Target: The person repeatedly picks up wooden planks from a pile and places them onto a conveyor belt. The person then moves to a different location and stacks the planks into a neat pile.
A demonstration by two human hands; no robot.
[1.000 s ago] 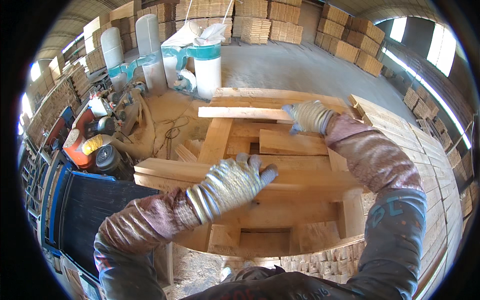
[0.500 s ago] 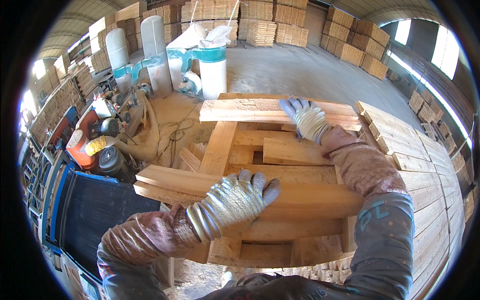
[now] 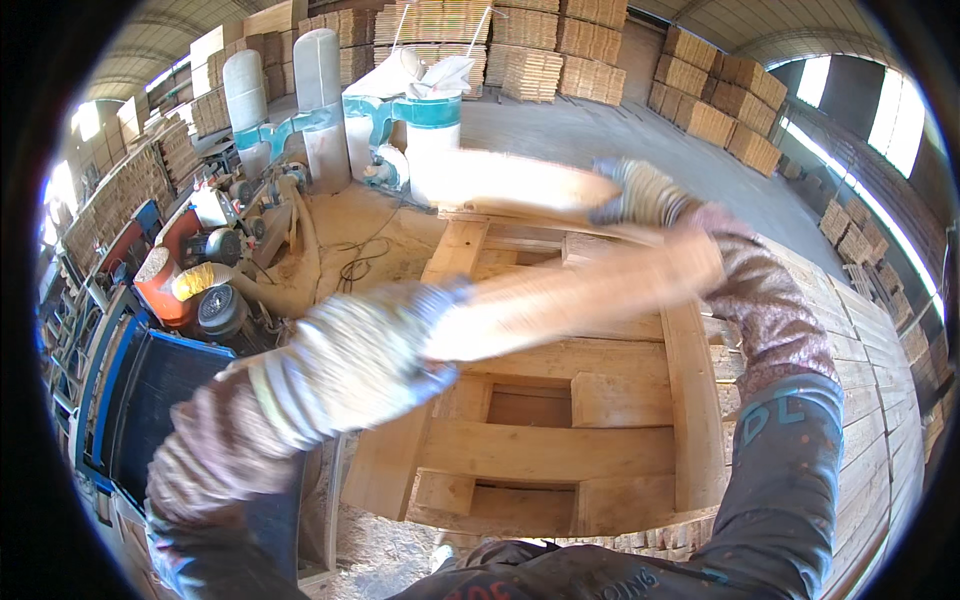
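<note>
My left hand (image 3: pixel 365 350), in a pale knitted work glove smeared by motion, is closed around the near end of a wooden board (image 3: pixel 575 295). This board hangs tilted above a crisscross stack of lumber, its far end near my right forearm. Farther off, my right hand (image 3: pixel 648 195), gloved too, grips the right end of a second board (image 3: pixel 520 182), which is raised and blurred. Beneath both lies the stack, with long planks (image 3: pixel 550 447) crossing it, end boards (image 3: pixel 697 400) running along its sides and gaps between the pieces.
A wide layer of boards (image 3: pixel 850 400) lies to the right. On the left stand a black-bedded machine with a blue frame (image 3: pixel 140 345), motors (image 3: pixel 222 312) and a yellow hose (image 3: pixel 200 280). Dust collectors (image 3: pixel 320 120) and sawdust are beyond; lumber piles (image 3: pixel 530 72) line the back.
Both boards have risen off the stack. My left hand has moved left and up, tilting its board; my right hand has lifted the far board slightly, uncovering the planks below.
</note>
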